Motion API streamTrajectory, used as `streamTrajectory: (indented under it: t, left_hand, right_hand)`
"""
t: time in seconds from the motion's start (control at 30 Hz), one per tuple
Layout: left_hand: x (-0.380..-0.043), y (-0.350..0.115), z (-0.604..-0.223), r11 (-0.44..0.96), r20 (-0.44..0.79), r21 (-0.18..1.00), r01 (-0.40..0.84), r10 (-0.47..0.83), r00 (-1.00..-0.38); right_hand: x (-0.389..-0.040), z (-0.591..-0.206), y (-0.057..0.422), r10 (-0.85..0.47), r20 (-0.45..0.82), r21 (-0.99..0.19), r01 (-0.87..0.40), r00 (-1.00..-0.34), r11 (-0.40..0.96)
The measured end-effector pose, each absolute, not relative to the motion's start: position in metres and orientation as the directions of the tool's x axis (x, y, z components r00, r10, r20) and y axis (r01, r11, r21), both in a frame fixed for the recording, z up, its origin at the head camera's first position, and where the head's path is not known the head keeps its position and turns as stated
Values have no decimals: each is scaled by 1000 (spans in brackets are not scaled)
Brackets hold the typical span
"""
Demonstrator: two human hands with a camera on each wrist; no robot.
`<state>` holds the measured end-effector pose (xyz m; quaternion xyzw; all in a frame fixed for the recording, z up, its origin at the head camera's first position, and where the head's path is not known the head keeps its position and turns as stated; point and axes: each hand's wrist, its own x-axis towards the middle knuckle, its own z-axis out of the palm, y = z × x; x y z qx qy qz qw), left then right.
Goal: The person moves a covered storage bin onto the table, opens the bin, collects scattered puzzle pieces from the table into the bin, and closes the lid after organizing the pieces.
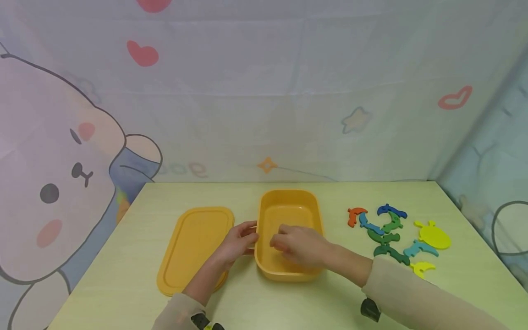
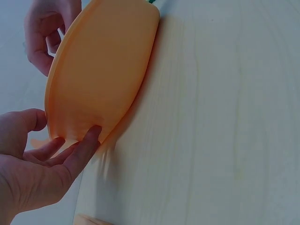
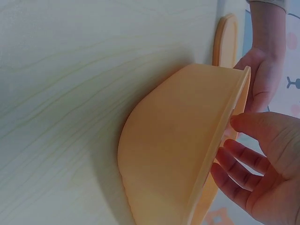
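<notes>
An orange plastic box [image 1: 288,277] with rounded corners stands upright on the table. My left hand [image 1: 239,240] holds its left side, with the thumb at the rim and the fingertips against the outer wall [image 2: 103,61]. Over the box's opening is my right hand [image 1: 301,245], its fingers loosely bent and dipping past the rim in the right wrist view. Between that thumb [image 3: 248,124] and the fingers there is a gap, and no object shows in it. The box floor [image 1: 288,215] looks bare where it is visible; the right hand hides part of it.
An orange lid [image 1: 194,247] lies flat left of the box, partly beneath the left forearm. To the right lie several flat beaked pieces, among them a red one [image 1: 352,215] and a dark blue one [image 1: 392,211]. Beside them is a round yellow piece [image 1: 435,236].
</notes>
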<state>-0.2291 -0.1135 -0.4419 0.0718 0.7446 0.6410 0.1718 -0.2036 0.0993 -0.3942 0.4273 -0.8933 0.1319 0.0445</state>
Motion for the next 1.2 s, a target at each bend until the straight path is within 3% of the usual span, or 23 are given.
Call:
streamTrajectory:
  t: [0.67,1.2]
  left_hand:
    - [-226,-114,-440,153,-150,983,-104,330,-932]
    - [-225,-113,-438,153,-144,983,-98,323,-936]
  right_hand:
    - [-201,-386,103,-710,148,-205,-724,-689,659]
    - [-208,-367,130,-665,184,-123,-688,-724,715]
